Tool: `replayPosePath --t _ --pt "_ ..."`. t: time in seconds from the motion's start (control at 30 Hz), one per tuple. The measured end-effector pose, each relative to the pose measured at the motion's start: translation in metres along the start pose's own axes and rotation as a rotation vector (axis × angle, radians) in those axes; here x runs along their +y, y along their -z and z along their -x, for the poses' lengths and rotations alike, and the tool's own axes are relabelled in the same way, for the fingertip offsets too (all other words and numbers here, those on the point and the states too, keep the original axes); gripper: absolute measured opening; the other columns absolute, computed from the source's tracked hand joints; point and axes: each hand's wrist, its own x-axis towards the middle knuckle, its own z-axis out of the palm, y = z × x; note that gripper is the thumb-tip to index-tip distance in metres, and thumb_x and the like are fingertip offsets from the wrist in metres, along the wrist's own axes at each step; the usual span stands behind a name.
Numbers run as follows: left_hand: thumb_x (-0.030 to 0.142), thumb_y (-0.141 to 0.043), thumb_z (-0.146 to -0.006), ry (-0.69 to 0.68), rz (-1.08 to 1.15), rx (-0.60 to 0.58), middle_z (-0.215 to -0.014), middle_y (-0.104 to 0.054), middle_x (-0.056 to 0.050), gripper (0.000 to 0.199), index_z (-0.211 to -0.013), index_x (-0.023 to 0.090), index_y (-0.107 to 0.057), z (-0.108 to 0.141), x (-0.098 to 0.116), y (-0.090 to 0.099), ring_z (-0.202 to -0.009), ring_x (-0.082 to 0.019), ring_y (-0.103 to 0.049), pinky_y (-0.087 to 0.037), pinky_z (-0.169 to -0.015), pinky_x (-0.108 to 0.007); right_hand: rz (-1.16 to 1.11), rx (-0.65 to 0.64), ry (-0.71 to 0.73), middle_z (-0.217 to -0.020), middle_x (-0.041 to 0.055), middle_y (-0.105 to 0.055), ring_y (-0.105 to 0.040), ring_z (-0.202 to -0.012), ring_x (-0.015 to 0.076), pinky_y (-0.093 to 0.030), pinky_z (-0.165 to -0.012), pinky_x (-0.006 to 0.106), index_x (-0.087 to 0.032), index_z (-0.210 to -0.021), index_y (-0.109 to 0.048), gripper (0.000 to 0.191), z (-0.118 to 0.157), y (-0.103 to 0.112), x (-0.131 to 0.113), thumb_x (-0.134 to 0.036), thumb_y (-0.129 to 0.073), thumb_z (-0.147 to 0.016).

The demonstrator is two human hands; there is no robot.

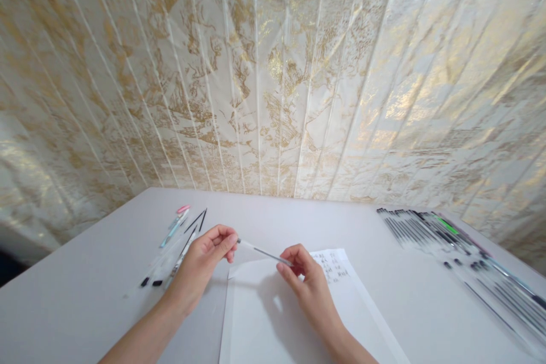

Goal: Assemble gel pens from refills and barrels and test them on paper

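Observation:
Between my two hands a thin clear-barrelled pen (265, 252) is stretched, sloping slightly down to the right above the paper. My left hand (215, 247) pinches its left end, where a dark tip shows beside the fingertips. The other end sits in the closed fingers of my right hand (303, 273), which partly hide it. Below lies a white sheet of paper (251, 318), with handwriting on its upper right part. Whether the pen has a cap in my fingers, I cannot tell.
Several clear pens with black ends (409, 227) lie in a row at the right, with more pens (503, 290) nearer. Left are a blue pen (171, 231), a pink item (183, 209) and black sticks (203, 219). A gold-patterned curtain (273, 79) hangs behind the white table (106, 256).

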Motion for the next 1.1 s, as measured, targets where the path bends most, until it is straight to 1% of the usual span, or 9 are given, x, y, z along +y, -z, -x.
replayPosePath --t 0.07,0.13,0.17,0.23,0.3,0.43,0.7,0.9,1.1 --pt "0.044 -0.069 -0.078 0.003 0.01 -0.001 -0.065 -0.056 0.004 0.027 -0.079 0.019 -0.062 -0.0001 0.0016 -0.0006 -0.062 -0.012 -0.05 -0.04 -0.067 -0.025 0.033 -0.027 -0.029 -0.058 -0.0028 -0.05 -0.046 -0.06 0.0156 -0.036 -0.061 0.026 -0.021 -0.066 -0.056 0.034 0.0002 -0.0001 -0.0008 -0.048 -0.055 -0.086" --pt "0.044 -0.07 -0.077 0.006 0.022 -0.006 -0.065 -0.056 0.004 0.027 -0.079 0.018 -0.063 0.0002 0.0023 -0.001 -0.062 -0.011 -0.05 -0.04 -0.067 -0.025 0.051 -0.059 -0.05 -0.055 -0.0021 -0.048 -0.047 -0.059 0.0158 -0.035 -0.061 0.027 -0.02 -0.058 -0.053 0.045 0.0006 -0.0007 -0.0005 -0.051 -0.046 -0.09" --pt "0.044 -0.07 -0.078 0.009 0.029 -0.01 -0.065 -0.056 0.004 0.027 -0.079 0.018 -0.063 0.0005 0.0023 -0.0012 -0.062 -0.011 -0.049 -0.04 -0.067 -0.025 0.043 -0.065 -0.046 -0.055 -0.0024 -0.047 -0.046 -0.059 0.0156 -0.034 -0.06 0.027 -0.02 -0.061 -0.056 0.043 0.0009 -0.0011 -0.0001 -0.051 -0.046 -0.09" --pt "0.044 -0.07 -0.078 0.018 0.044 -0.014 -0.065 -0.055 0.005 0.027 -0.079 0.018 -0.062 0.0013 0.0016 -0.0013 -0.062 -0.011 -0.049 -0.04 -0.066 -0.025 0.005 -0.046 -0.013 -0.058 -0.0044 -0.046 -0.045 -0.058 0.015 -0.034 -0.059 0.026 -0.021 -0.081 -0.063 0.027 0.0016 -0.0016 0.0006 -0.047 -0.056 -0.086" --pt "0.043 -0.07 -0.078 0.029 0.058 -0.018 -0.065 -0.055 0.005 0.027 -0.078 0.018 -0.062 0.0017 0.0002 -0.0012 -0.061 -0.011 -0.048 -0.04 -0.066 -0.024 -0.027 -0.021 0.013 -0.062 -0.0054 -0.047 -0.045 -0.06 0.0148 -0.036 -0.059 0.025 -0.023 -0.094 -0.061 0.022 0.002 -0.0016 0.0007 -0.041 -0.064 -0.081" --pt "0.042 -0.069 -0.08 0.044 0.107 -0.034 -0.069 -0.057 0.004 0.025 -0.081 0.017 -0.063 0.0006 -0.0034 -0.0005 -0.063 -0.01 -0.049 -0.041 -0.068 -0.023 0.018 0.003 -0.003 -0.063 -0.004 -0.051 -0.045 -0.061 0.0149 -0.035 -0.061 0.026 -0.021 -0.078 -0.055 0.019 0.0015 -0.0009 -0.0004 -0.039 -0.061 -0.083" --pt "0.04 -0.073 -0.077 0.094 0.236 -0.053 -0.069 -0.059 0.004 0.027 -0.088 0.017 -0.065 0.0013 -0.0046 -0.0005 -0.063 -0.009 -0.05 -0.044 -0.069 -0.022 -0.016 0.024 -0.001 -0.061 -0.0041 -0.051 -0.043 -0.058 0.0137 -0.035 -0.059 0.024 -0.02 -0.075 -0.055 0.022 0.0024 -0.0009 -0.0015 -0.04 -0.063 -0.08" --pt "0.042 -0.071 -0.077 0.036 0.12 -0.003 -0.068 -0.059 0.004 0.028 -0.087 0.016 -0.064 0.0005 -0.0055 0.0004 -0.063 -0.01 -0.052 -0.044 -0.069 -0.023 0.064 -0.067 -0.118 -0.049 -0.0049 -0.046 -0.036 -0.051 0.0122 -0.029 -0.053 0.024 -0.02 -0.065 -0.052 0.036 0.0033 -0.0008 -0.0039 -0.049 -0.052 -0.087" --pt "0.044 -0.066 -0.08 -0.015 -0.043 0.043 -0.067 -0.059 0.004 0.028 -0.087 0.017 -0.062 -0.0014 -0.0069 0.0019 -0.063 -0.011 -0.053 -0.042 -0.069 -0.025 0.125 -0.096 -0.004 -0.063 -0.0028 -0.055 -0.046 -0.061 0.0147 -0.035 -0.061 0.025 -0.02 -0.08 -0.061 0.022 0.0034 -0.0004 -0.0015 -0.041 -0.059 -0.083"
